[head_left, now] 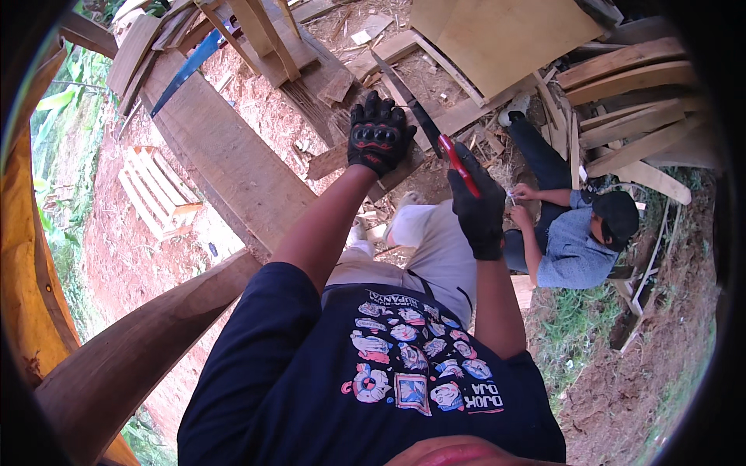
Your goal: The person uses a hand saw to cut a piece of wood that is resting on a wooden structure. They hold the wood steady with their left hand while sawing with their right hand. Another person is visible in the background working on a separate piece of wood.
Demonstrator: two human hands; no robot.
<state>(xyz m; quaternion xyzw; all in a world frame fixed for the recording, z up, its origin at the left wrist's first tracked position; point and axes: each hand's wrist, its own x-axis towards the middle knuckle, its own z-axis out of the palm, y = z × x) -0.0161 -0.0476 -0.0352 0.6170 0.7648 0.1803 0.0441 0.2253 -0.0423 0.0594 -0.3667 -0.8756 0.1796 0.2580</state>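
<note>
My right hand (478, 210), in a black glove, is closed round the red handle of a handsaw (423, 120). Its long dark blade points away from me and to the left, passing just right of my left hand. The gloved left hand (381, 136) lies palm down with fingers stretched forward over a short wooden piece (328, 163). That piece rests across a plank bench (307, 105). Whether the blade touches the wood is not clear to me.
To the left runs a wide plank (233, 147), with a blue-bladed saw (186, 70) at its far end. A slatted wooden crate (159, 190) stands on the ground. At right a person in a cap (579, 241) sits beside stacked timber (629, 74). A plywood sheet (505, 39) lies ahead.
</note>
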